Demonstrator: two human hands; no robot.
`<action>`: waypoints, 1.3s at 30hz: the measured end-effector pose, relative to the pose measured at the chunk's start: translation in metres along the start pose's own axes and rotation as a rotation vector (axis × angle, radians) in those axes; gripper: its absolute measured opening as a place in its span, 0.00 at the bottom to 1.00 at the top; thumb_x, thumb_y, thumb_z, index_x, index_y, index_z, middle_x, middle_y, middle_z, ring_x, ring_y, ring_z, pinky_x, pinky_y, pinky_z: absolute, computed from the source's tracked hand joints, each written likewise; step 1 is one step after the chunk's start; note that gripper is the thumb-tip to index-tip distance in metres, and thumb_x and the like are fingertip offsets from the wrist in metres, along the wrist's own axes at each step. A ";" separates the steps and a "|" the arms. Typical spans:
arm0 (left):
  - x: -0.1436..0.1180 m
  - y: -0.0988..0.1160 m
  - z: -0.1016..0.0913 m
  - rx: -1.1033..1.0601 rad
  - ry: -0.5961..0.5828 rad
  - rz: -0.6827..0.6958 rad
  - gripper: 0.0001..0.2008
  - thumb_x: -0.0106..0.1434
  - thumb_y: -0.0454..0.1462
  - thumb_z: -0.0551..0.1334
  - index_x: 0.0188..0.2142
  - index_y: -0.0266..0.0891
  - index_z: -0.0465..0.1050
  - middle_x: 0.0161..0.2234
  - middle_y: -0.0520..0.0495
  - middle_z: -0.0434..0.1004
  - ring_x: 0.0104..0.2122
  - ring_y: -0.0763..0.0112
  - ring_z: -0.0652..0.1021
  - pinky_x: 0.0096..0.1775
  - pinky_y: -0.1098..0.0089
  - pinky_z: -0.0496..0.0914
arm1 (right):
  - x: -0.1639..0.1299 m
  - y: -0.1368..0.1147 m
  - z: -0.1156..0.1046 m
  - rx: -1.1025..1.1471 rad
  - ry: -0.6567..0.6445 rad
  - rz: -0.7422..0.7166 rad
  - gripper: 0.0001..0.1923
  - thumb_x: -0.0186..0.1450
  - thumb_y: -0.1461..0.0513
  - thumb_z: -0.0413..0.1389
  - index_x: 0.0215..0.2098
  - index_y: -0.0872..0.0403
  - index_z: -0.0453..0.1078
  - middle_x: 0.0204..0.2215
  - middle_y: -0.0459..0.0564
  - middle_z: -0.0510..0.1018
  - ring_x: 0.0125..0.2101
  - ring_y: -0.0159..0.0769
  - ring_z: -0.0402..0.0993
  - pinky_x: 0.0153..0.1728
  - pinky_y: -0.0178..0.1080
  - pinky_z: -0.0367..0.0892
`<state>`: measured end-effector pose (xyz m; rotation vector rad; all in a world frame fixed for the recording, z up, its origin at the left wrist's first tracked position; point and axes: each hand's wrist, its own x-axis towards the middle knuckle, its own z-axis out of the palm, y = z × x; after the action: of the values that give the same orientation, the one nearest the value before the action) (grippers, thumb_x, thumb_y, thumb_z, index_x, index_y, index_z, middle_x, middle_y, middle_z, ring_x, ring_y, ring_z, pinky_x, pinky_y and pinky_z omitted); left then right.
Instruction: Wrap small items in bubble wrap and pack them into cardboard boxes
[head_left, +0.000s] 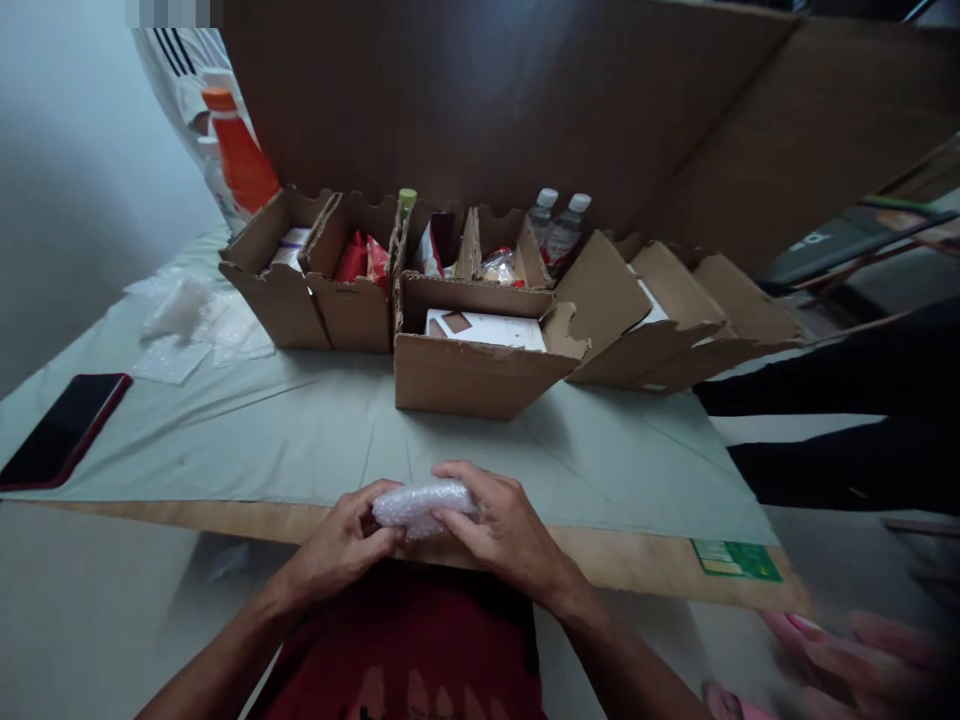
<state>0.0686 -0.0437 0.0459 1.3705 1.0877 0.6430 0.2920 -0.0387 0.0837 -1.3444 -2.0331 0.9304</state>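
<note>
Between my two hands, over the near edge of the table, I hold a small bubble-wrapped packet (424, 505). My left hand (352, 535) grips its left end with thumb and fingers. On the right end, my right hand (502, 515) is closed with the thumb in front and the fingers behind. What lies inside the wrap cannot be made out. Beyond my hands stands a cardboard box (465, 385) with a white carton (487, 329) in it.
A phone (64, 430) and bubble wrap sheets (180, 320) lie on the left of the cloth-covered table (300, 440). Behind are several cardboard bins (352, 318), an orange bottle (238, 150) and two clear bottles (562, 235). A person's dark-clothed legs (840, 380) are at right.
</note>
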 end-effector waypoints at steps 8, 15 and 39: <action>0.009 0.014 0.000 -0.004 0.064 0.120 0.07 0.61 0.37 0.63 0.38 0.39 0.78 0.30 0.50 0.77 0.31 0.69 0.76 0.33 0.72 0.69 | 0.008 -0.016 -0.051 0.023 -0.095 -0.062 0.11 0.63 0.67 0.58 0.42 0.49 0.74 0.33 0.43 0.83 0.31 0.34 0.78 0.29 0.33 0.70; 0.045 0.049 -0.030 0.383 0.474 0.697 0.24 0.67 0.36 0.64 0.62 0.47 0.68 0.62 0.38 0.73 0.59 0.57 0.75 0.59 0.55 0.70 | 0.081 -0.042 -0.139 -0.496 0.484 -0.584 0.15 0.67 0.67 0.58 0.50 0.47 0.72 0.45 0.51 0.83 0.44 0.43 0.81 0.46 0.44 0.75; 0.115 0.067 -0.045 0.775 0.715 0.866 0.15 0.67 0.28 0.61 0.50 0.43 0.71 0.52 0.40 0.75 0.54 0.56 0.74 0.56 0.52 0.72 | 0.245 -0.033 -0.098 -0.800 -0.611 -0.783 0.15 0.62 0.74 0.57 0.38 0.51 0.79 0.38 0.48 0.83 0.39 0.37 0.75 0.39 0.39 0.66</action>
<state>0.0908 0.0878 0.0894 2.4339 1.3431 1.5234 0.2556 0.2047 0.1834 -0.4082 -3.2393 0.1349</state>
